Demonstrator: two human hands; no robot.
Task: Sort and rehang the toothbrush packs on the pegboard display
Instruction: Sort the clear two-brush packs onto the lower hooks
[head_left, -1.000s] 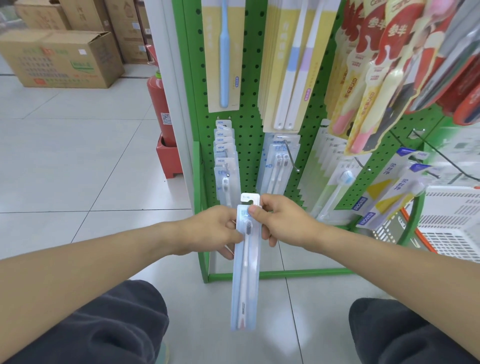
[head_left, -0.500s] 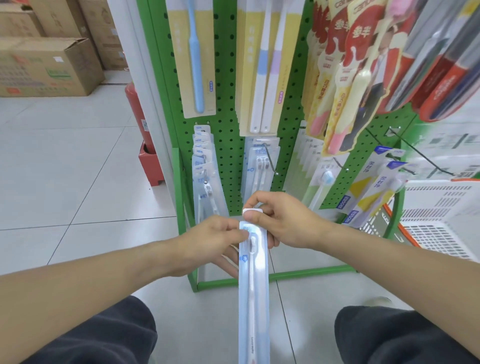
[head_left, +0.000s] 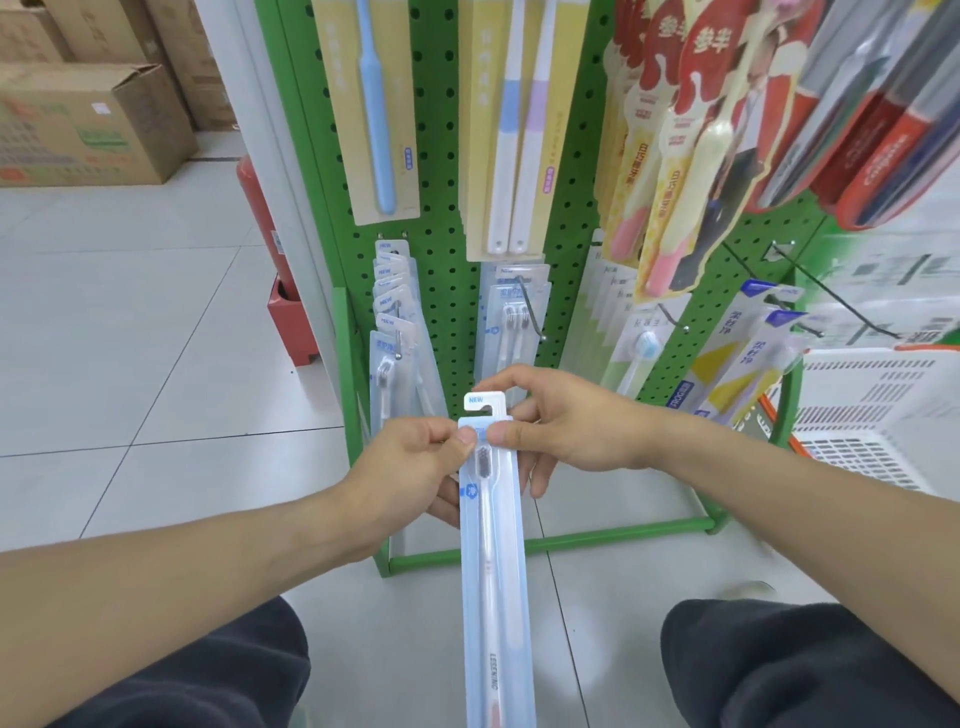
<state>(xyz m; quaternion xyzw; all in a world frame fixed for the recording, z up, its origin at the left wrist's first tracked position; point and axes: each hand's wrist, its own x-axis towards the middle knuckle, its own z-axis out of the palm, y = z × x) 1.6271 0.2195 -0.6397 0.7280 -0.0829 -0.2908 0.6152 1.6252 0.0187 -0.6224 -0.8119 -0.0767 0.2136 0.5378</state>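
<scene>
Two hands meet in front of a green pegboard, both holding one long, clear toothbrush pack. The left hand pinches the pack's upper left edge between thumb and fingers. The right hand grips the upper right edge, thumb pressed on the front and fingers curled behind. The pack is held upright just in front of the pegboard's lower part, not hung on anything, with its white hang tab marked "NEW" at the top and its lower end reaching down between the person's dark-trousered knees.

On the pegboard behind the hands, a row of similar clear packs hangs on a hook to the left, and another clear pack hangs at the centre. Above these hang yellow-backed packs with blue and white brushes. Red and yellow packs crowd the pegboard's right side. A white plastic basket sits to the right of the pegboard, and cardboard boxes stand on the tiled floor far to its left, past a red fire extinguisher.
</scene>
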